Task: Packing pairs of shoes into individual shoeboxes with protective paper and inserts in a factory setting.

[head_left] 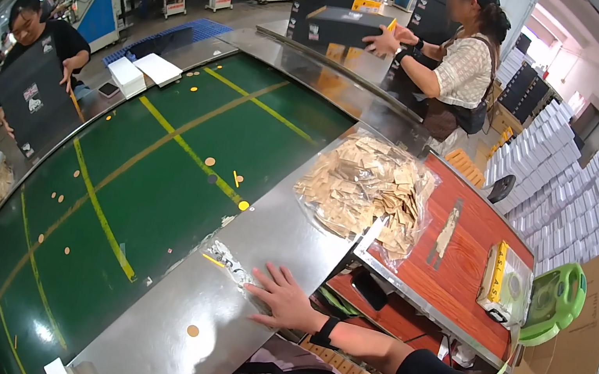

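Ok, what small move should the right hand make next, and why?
Probably slide the right hand slightly left toward the short yellow strip: its fingers are spread over the steel border, and the strip lies just past them, nearer than the tan disc.

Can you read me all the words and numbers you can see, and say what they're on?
I won't copy printed words, but here's where they are:
Yellow strip on the package on the red table: dark letters.
Dark box at the far left: white print, too small to read.
Black box a co-worker holds: white marks, too small to read.
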{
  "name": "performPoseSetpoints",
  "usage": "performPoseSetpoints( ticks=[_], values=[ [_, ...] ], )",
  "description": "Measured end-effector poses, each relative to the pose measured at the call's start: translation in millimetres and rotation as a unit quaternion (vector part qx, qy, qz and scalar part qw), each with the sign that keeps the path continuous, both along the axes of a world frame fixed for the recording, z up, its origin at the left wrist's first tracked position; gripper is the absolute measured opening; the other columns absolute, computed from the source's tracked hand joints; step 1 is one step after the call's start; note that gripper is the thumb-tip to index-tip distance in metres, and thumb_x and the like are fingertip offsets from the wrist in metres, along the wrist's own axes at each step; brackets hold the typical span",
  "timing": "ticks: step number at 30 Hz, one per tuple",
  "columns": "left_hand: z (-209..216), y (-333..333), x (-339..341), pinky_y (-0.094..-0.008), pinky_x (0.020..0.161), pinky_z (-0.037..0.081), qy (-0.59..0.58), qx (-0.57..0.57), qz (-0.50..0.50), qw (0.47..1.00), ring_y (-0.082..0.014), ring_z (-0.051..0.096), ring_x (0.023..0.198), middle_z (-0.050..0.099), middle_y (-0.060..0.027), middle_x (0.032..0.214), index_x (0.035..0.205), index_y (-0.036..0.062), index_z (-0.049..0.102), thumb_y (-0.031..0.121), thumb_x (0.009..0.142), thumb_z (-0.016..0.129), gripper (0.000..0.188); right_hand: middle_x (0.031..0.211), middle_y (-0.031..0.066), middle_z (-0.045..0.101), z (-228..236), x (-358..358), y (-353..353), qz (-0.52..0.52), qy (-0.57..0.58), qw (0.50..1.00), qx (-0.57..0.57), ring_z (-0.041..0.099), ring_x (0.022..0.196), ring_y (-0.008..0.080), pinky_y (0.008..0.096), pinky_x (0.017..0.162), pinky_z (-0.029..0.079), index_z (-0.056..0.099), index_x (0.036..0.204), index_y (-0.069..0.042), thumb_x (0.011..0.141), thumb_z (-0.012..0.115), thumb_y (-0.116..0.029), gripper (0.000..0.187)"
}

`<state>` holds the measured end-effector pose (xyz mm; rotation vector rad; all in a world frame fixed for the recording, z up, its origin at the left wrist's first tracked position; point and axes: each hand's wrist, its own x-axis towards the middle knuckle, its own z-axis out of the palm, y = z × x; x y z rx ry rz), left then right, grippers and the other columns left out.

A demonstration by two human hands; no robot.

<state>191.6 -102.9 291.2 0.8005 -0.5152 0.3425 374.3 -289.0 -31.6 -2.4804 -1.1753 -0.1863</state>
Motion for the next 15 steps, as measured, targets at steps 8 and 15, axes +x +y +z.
performPoseSetpoints(
  ticks=[8,15],
  values=[
    [-16.3,14.3,1.7,-0.0458,0.071,0.047,-0.112,-0.017,-0.037,0.993,-0.0224,0.051,0.068,0.047,-0.0078,0.074,0.084,0.0102,0.045,0.022,0.096,0.055,0.019,0.147,0.0169,0.040,4.2,-1.0,3.5,0.001,0.006,1.000,0.008,0.033,0.134,0.0441,0.0571,0.111,0.025,0.050,0.137,-0.017,0.087,0.059,-0.057,0.065],
    [-10.0,8.7,-10.6,-0.0482,0.069,0.047,0.047,0.052,0.044,0.997,-0.0240,0.053,0.067,0.049,-0.0054,0.080,0.084,0.0099,0.043,0.018,0.095,0.057,0.019,0.147,0.0165,0.041,1.1,0.4,-1.8,-0.008,0.005,1.000,0.006,0.033,0.135,0.0442,0.0569,0.111,0.025,0.051,0.136,-0.016,0.086,0.059,-0.057,0.065]
  ],
)
